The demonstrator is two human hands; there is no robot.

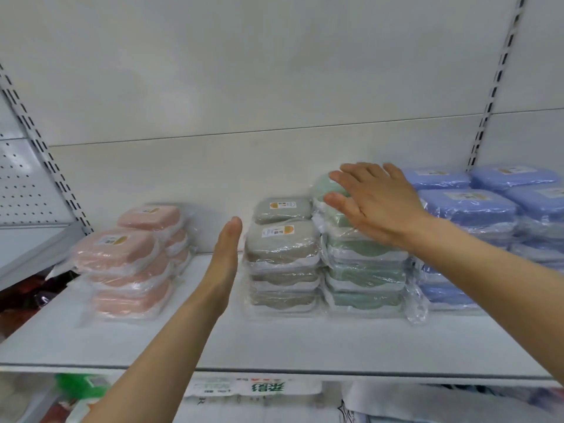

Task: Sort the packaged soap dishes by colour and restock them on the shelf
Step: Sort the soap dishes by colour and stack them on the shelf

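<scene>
Head view: soap dishes sorted, nearly all shelved.
Right hand (375,203) lies flat, fingers straight, on the green stack (363,270); grey (282,264) beside it, blue (476,227) beyond, pink (128,264) past the open, empty left hand (224,254). Probably only squaring up remains.

Both bare forearms reach up and forward from the bottom of the view. The left arm runs from about 7 o'clock toward the centre, ending in the left hand (224,264) held edge-on, fingers straight and pressed together, tips pointing to 12 o'clock, holding nothing. The right arm comes in from about 4 o'clock, angling toward 10 o'clock. The right hand (374,206) is palm down, fingers spread and nearly straight, thumb splayed out to the 9 o'clock side.
</scene>
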